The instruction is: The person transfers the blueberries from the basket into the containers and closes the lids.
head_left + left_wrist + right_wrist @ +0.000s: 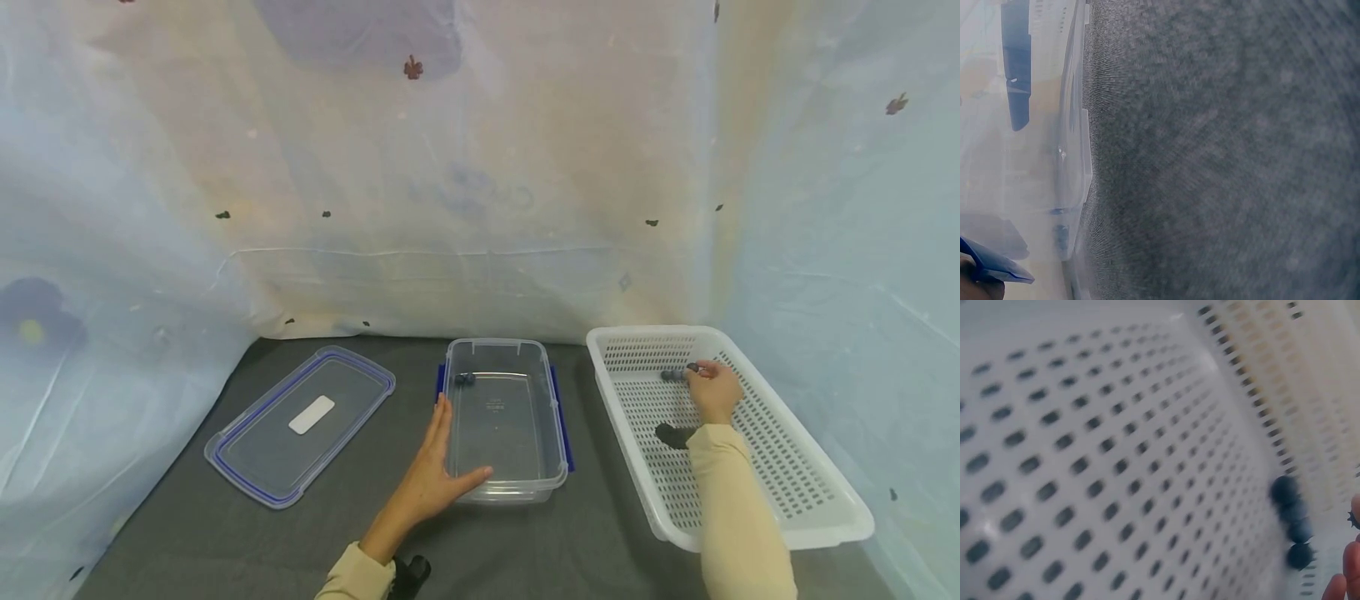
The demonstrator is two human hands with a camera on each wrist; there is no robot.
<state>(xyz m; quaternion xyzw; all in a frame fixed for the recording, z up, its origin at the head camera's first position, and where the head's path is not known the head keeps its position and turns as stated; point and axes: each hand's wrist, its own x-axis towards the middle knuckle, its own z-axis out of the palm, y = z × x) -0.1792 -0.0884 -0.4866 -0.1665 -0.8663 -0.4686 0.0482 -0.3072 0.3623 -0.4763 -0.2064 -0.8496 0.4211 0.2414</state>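
Note:
My right hand point(716, 392) reaches into the white perforated basket point(806, 450) and pinches a blueberry point(693, 367) at its fingertips. The berry's spiky crown shows at the right edge of the right wrist view. Several other dark blueberries point(1299, 530) lie in a row on the basket floor, close to those fingers. My left hand point(431, 479) is at the near left side of a clear plastic box point(506, 433), fingers straight along its side and thumb spread toward the front rim. A few dark blueberries point(465, 379) sit in the box's far left part.
A clear lid point(345, 429) with a blue seal and a white label lies on the dark cloth left of the box. Blue latches point(561, 421) hang along the box's sides. A patterned sheet point(480, 167) rises behind and at both sides.

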